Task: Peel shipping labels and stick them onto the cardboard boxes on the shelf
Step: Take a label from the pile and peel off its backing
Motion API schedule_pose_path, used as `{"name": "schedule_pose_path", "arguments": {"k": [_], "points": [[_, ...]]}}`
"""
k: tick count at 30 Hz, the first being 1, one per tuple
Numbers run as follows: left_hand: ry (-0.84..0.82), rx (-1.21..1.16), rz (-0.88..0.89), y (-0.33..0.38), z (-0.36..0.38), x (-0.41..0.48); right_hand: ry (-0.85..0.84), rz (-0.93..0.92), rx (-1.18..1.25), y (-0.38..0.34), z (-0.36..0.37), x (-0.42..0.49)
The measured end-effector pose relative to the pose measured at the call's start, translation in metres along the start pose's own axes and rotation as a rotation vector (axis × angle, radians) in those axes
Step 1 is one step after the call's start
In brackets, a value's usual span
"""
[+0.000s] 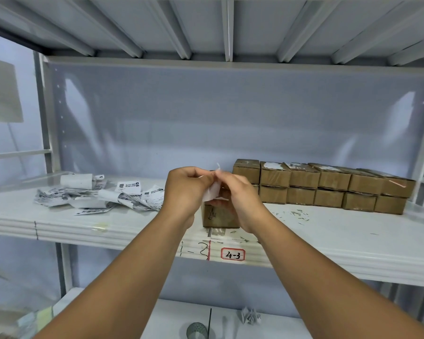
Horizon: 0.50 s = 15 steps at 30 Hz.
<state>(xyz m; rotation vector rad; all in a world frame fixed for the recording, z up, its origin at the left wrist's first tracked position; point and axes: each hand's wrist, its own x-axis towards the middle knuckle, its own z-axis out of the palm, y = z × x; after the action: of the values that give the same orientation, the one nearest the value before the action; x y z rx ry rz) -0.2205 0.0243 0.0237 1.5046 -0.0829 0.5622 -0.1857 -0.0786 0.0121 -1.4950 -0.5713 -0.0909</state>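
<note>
My left hand (185,189) and my right hand (238,194) meet in front of me above the shelf (328,238), and both pinch a small white label (212,190) between their fingertips. One strip of the paper sticks up above the fingers and another hangs down. Right behind and below my hands stands a single brown cardboard box (219,217) on the shelf, partly hidden by them. To the right, a stack of cardboard boxes (328,185) runs in two layers along the shelf.
A loose pile of printed labels and curled backing paper (101,195) lies on the shelf at the left. A red-framed tag reading 4-3 (233,254) is on the shelf's front edge. A crumpled paper (250,316) and a metal object (197,330) lie on the lower shelf.
</note>
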Motion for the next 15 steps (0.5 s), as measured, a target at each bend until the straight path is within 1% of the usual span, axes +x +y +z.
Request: {"name": "schedule_pose_path", "arguments": {"k": [4, 7, 9, 11, 13, 15], "points": [[-0.001, -0.039, -0.026, 0.0021, 0.0012, -0.0023, 0.068, 0.000, -0.032, 0.0000, 0.0031, 0.0010], [-0.007, -0.115, -0.094, 0.0033, 0.0028, -0.0030, 0.085, 0.024, 0.029, -0.0009, 0.0052, 0.0018], [-0.010, -0.192, -0.187, 0.0028, 0.0021, -0.0007, 0.073, 0.018, 0.071, -0.0016, 0.0066, 0.0023], [0.007, -0.249, -0.259, 0.0001, 0.0019, 0.0024, 0.044, -0.007, 0.046, -0.0012, 0.0074, 0.0026], [0.029, -0.280, -0.293, -0.0029, 0.0034, 0.0033, 0.018, -0.018, -0.005, -0.0003, 0.0073, 0.0027], [0.042, -0.264, -0.281, -0.0051, 0.0058, 0.0036, 0.016, -0.018, -0.013, 0.0008, 0.0062, 0.0035]]}}
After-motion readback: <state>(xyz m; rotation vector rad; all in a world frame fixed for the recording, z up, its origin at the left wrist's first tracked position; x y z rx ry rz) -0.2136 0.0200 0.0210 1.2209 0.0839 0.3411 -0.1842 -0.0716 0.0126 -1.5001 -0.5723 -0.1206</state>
